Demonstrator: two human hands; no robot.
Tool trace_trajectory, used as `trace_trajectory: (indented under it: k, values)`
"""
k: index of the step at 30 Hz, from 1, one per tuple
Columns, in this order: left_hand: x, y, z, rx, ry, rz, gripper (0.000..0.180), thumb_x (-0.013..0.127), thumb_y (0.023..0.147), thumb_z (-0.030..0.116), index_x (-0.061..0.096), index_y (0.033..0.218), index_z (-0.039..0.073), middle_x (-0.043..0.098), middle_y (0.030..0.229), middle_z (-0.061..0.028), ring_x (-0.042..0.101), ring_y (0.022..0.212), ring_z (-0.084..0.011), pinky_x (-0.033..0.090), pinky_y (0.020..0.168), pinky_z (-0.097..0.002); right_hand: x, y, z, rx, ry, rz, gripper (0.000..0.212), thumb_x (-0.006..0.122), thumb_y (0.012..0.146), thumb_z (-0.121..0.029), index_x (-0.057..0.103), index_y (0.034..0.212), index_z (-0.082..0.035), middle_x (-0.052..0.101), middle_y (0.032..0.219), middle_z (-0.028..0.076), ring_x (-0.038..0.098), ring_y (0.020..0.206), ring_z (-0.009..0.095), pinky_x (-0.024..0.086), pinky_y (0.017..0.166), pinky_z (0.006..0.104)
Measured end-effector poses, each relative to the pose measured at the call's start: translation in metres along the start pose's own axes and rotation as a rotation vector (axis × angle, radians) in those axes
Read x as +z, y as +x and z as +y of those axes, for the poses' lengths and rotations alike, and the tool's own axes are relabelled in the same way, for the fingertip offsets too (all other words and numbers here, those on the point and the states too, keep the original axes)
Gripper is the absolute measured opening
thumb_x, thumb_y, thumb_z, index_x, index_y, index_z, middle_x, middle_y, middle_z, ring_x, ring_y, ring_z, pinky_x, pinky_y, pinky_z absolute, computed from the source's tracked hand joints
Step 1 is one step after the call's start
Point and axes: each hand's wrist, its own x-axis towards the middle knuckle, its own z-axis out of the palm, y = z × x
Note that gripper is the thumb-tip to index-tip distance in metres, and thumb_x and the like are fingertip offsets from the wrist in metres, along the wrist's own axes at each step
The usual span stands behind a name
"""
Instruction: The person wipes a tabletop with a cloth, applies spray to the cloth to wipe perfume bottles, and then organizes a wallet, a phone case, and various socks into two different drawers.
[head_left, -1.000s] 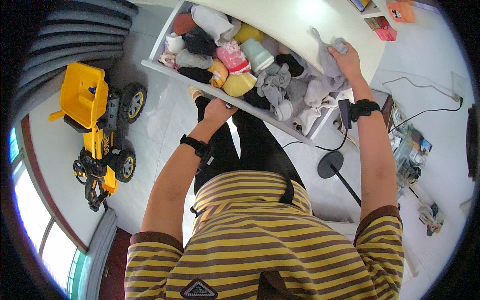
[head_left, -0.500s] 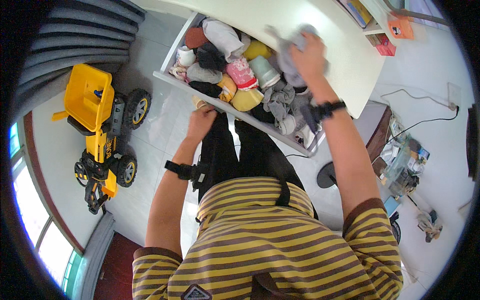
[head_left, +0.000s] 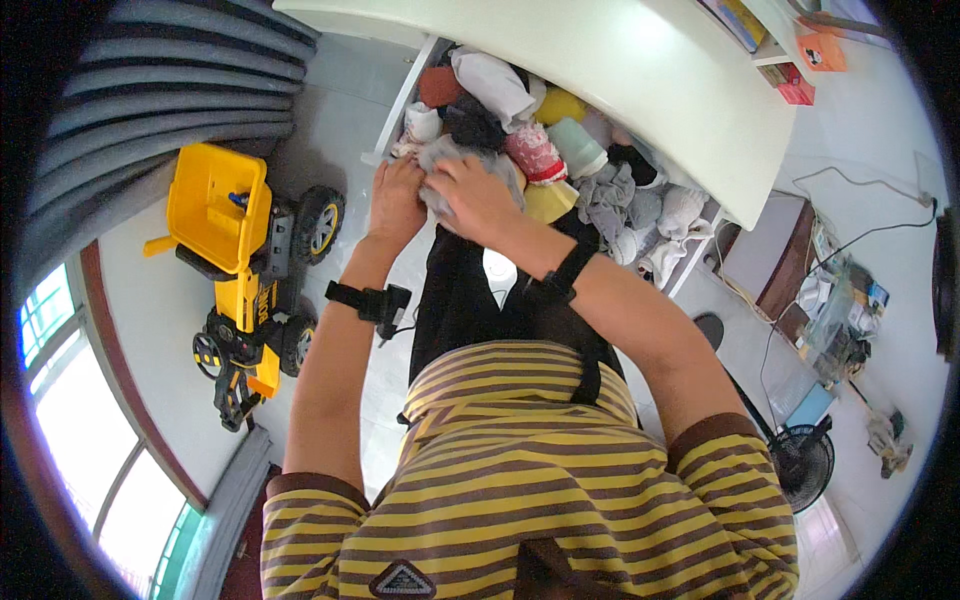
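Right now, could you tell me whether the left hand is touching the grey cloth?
Touching: the head view shows the left hand pressed against the grey cloth, with no gap.

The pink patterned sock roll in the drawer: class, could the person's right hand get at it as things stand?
Probably yes. The pink patterned sock roll lies uncovered on top of the pile, just beyond the right hand. But that hand, like the left hand, is on a grey cloth and would have to let go.

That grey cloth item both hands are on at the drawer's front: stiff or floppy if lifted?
Probably floppy: the grey cloth bunches and creases under the left hand and right hand. Likely light, and unlikely to roll, being a soft wad like the others in the drawer.
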Motion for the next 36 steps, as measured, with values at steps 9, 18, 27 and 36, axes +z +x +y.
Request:
trace_trajectory:
  k: [9, 18, 27, 36]
  values:
    - [-0.018, 0.027, -0.015, 0.347, 0.048, -0.389, 0.032, 0.070, 0.066, 0.025, 0.063, 0.093, 0.009, 0.056, 0.094, -0.0042, 0.050, 0.096, -0.0246, 0.041, 0.084, -0.0369, -0.064, -0.198, 0.031, 0.303, -0.213, -0.134, 0.026, 0.058, 0.070, -0.008, 0.057, 0.096, -0.011, 0.054, 0.106, 0.005, 0.051, 0.095, 0.027, 0.046, 0.079, 0.0364]
    - [-0.003, 0.048, 0.023, 0.429, -0.178, -0.411, 0.026, 0.067, 0.072, 0.011, 0.056, 0.096, 0.005, 0.054, 0.098, -0.0117, 0.053, 0.094, -0.0310, 0.045, 0.080, -0.0376, -0.084, -0.294, 0.016, 0.976, -0.431, 0.441, 0.040, 0.067, 0.059, -0.005, 0.059, 0.098, -0.010, 0.055, 0.106, 0.010, 0.051, 0.099, 0.032, 0.043, 0.083, 0.0386]
    - [0.044, 0.064, 0.112, 0.640, -0.189, -0.677, 0.039, 0.061, 0.070, 0.003, 0.051, 0.108, 0.005, 0.048, 0.110, -0.0136, 0.050, 0.103, -0.0320, 0.044, 0.086, -0.0377, -0.064, -0.273, 0.034, 0.770, -0.243, 0.291, 0.050, 0.070, 0.054, -0.001, 0.057, 0.100, -0.013, 0.054, 0.110, 0.006, 0.049, 0.104, 0.029, 0.044, 0.085, 0.0363]
    - [0.107, 0.050, 0.185, 0.829, -0.093, -0.566, 0.048, 0.068, 0.066, 0.005, 0.051, 0.111, 0.008, 0.046, 0.116, -0.0152, 0.049, 0.103, -0.0341, 0.043, 0.088, -0.0391, -0.103, -0.414, 0.070, 1.259, -0.279, 0.585, 0.036, 0.069, 0.065, -0.013, 0.057, 0.099, -0.009, 0.055, 0.105, 0.012, 0.052, 0.099, 0.032, 0.045, 0.083, 0.0387]
